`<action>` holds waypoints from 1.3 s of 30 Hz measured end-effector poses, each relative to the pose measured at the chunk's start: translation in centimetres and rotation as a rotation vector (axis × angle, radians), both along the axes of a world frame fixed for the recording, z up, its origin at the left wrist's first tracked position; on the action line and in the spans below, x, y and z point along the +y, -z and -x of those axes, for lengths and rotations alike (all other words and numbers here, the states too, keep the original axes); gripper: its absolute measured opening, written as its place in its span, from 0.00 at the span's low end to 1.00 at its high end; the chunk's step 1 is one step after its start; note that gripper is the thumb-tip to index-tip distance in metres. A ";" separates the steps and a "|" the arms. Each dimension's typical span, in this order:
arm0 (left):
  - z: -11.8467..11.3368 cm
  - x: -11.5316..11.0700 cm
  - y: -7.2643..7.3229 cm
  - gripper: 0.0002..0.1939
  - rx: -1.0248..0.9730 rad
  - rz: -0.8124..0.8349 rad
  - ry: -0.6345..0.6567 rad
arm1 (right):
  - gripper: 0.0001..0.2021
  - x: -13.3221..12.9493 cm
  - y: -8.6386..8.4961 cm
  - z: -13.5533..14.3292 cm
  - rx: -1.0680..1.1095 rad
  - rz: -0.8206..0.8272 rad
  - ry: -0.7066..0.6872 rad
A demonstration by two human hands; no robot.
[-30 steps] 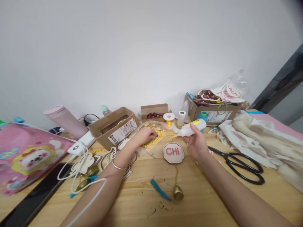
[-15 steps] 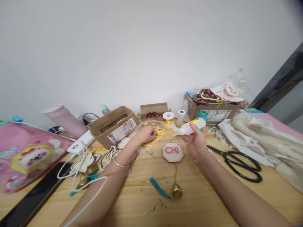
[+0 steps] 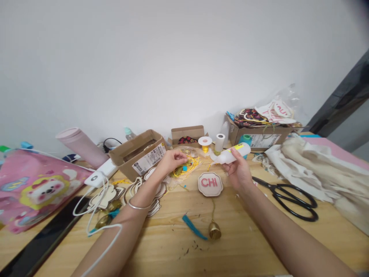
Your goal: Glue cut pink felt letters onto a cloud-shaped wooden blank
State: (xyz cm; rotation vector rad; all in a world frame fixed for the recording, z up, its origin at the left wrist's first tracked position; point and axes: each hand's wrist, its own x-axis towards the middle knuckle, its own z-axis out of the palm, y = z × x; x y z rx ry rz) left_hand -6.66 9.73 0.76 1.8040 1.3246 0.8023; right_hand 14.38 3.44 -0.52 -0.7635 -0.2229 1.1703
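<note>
My right hand (image 3: 239, 169) is wrapped round a white glue bottle (image 3: 235, 154) with a yellow label, tilted so its nozzle points left. My left hand (image 3: 173, 161) hovers over a clear bag of tangled yellow cords (image 3: 190, 165), thumb and fingertips pinched together. Whether a cord is between them is too small to tell. A blue bit shows just below these fingertips. Between and below the hands lies a scalloped plaque (image 3: 210, 184) with pink "CHI" letters. From it a cord runs down to a brass bell (image 3: 214, 230), and a blue tassel (image 3: 194, 227) lies beside the bell.
Black scissors (image 3: 288, 196) and cream cloth (image 3: 314, 165) lie on the right. Behind stand an open carton (image 3: 141, 154), a yellow thread spool (image 3: 205, 143) and a filled box (image 3: 259, 136). Wooden cutouts (image 3: 103, 198), a white cable (image 3: 111, 246) and a phone (image 3: 43, 234) are left.
My left hand has drawn back slightly to the left, its fist loosening into a fingertip pinch. The glue bottle stays in my right hand, almost unmoved.
</note>
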 end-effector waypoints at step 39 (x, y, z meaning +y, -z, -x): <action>-1.8 -9.2 2.5 0.07 0.301 -0.362 0.550 | 0.22 -1.3 -0.7 0.7 -1.092 0.041 -0.041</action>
